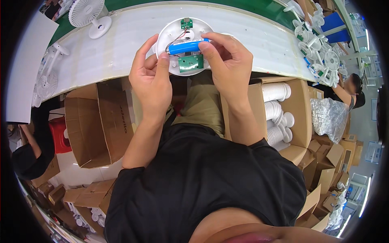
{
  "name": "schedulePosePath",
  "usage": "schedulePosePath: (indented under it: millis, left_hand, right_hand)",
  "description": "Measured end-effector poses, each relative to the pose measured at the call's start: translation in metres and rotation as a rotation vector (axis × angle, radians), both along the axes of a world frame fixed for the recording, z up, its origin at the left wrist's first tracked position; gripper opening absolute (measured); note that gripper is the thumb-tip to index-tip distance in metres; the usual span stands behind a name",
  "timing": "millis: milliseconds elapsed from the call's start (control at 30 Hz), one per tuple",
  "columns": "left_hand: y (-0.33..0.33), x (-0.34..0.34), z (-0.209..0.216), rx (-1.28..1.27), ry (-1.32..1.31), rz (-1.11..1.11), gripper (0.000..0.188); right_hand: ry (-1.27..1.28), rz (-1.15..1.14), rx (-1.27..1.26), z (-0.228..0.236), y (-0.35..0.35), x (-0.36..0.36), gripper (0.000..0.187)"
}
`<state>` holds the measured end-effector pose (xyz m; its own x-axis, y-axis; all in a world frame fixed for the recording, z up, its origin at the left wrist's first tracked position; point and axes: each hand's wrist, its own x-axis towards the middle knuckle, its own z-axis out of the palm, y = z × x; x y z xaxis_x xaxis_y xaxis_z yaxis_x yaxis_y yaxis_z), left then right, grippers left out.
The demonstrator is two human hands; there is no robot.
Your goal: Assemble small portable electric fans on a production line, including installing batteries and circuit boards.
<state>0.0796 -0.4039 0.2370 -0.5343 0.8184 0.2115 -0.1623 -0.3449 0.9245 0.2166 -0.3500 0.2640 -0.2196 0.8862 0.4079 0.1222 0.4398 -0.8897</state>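
Note:
Between my two hands is a round white plastic fan base (164, 38), its inside facing up. A blue cylindrical battery (184, 47) lies across its middle, with thin red and black wires running beside it. Below the battery sits a green circuit board (191, 63); a smaller green board (187, 24) is at the far rim. My left hand (153, 75) grips the base's left edge, thumb near the battery's left end. With thumb and fingers, my right hand (227, 56) pinches the battery's right end.
The white worktable (121, 44) carries an assembled white fan (95, 18) at far left and a pile of fans (324, 56) at right. An open carton (95, 125) stands left; another carton (300, 109) holds white round parts. A person (350, 87) is at far right.

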Motion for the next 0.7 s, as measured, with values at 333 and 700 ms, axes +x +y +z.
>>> schedulePosePath:
  millis: [333,700]
  left_hand:
    - [0.005,0.0,-0.003,0.024,-0.023,-0.012,0.037]
    - [0.014,-0.018,0.001,-0.016,0.304,-0.126,0.031]
  right_hand:
    - [0.323,0.069,0.035,-0.04,0.03,-0.021,0.012]
    - [0.248,0.128,0.106,-0.045,0.042,-0.007,0.012]
